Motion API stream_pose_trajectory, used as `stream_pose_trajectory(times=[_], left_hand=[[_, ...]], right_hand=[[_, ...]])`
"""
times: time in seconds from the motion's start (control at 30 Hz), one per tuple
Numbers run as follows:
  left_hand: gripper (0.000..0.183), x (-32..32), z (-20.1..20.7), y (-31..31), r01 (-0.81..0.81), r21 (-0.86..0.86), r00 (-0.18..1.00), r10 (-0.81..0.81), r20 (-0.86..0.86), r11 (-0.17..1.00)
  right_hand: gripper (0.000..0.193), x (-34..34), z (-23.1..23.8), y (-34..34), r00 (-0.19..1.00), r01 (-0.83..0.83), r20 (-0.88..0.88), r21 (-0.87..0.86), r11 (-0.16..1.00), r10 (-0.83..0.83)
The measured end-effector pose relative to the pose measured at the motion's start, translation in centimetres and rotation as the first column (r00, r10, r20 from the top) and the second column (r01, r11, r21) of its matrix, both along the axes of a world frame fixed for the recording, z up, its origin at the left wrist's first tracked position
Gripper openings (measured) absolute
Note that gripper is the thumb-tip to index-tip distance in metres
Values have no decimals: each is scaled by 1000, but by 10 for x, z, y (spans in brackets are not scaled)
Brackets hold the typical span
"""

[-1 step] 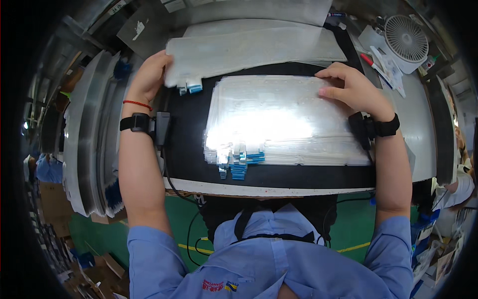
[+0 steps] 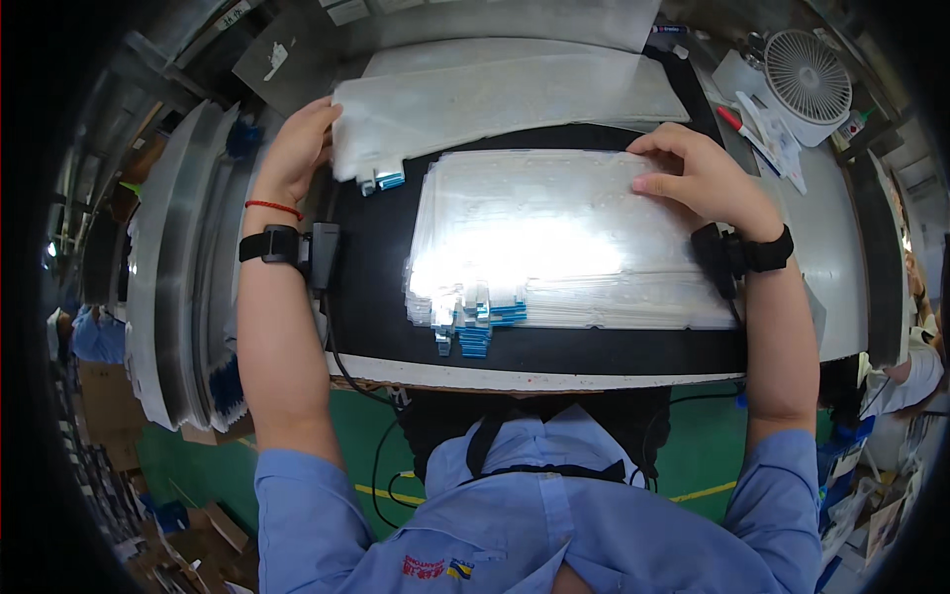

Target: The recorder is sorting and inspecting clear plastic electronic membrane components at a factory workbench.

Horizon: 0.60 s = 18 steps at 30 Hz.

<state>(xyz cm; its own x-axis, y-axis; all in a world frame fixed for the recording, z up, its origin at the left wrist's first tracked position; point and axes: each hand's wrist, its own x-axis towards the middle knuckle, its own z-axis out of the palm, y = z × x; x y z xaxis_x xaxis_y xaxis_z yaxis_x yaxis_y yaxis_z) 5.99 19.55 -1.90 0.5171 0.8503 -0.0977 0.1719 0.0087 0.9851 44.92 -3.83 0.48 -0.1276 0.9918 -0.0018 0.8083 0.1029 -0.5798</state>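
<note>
My left hand [image 2: 300, 148] has its curled fingers at the left end of a stack of clear, greyish plastic sheets [image 2: 515, 94] at the far side; the sheets partly hide its fingertips. Small blue-edged tabs [image 2: 384, 182] stick out at that stack's near left corner. Closer to me lies a second, thicker stack of glossy clear sheets [image 2: 584, 188], with several staggered blue-edged tabs [image 2: 475, 337] along its near left side. On this nearer stack's far right corner rests my right hand [image 2: 708, 178], thumb on top and forefinger along the far edge, fingers apart.
Both stacks lie on a black mat [image 2: 574, 346]. A white fan [image 2: 807, 79] stands at the back right, beside a red-capped marker [image 2: 729, 119] and loose papers. Long curved metal panels [image 2: 168, 267] stand on the left. Cables hang from the wrist devices [image 2: 322, 255].
The far stack's left end has shifted slightly right and toward me, with its blue-edged tabs. My left hand has barely moved, and my right hand stays on the nearer stack.
</note>
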Motion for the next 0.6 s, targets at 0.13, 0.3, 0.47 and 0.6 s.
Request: stream_pose_trajectory(times=[0.13,0.3,0.47,0.6], left_hand=[[50,10,10,-14,-365,258,920,388,-46,895],[51,34,15,-40,21,16,972,-24,235,1000],[49,54,11,-60,236,-10,956,-230,181,972],[50,60,4,-63,243,17,929,-238,283,970]], right_hand=[[37,-3,1,0,996,41,-88,106,994,-32],[34,1,-9,0,997,28,-73,185,982,-15],[30,-3,-4,1,999,31,-49,139,990,-24],[27,-4,1,1,996,62,-68,116,991,-54]])
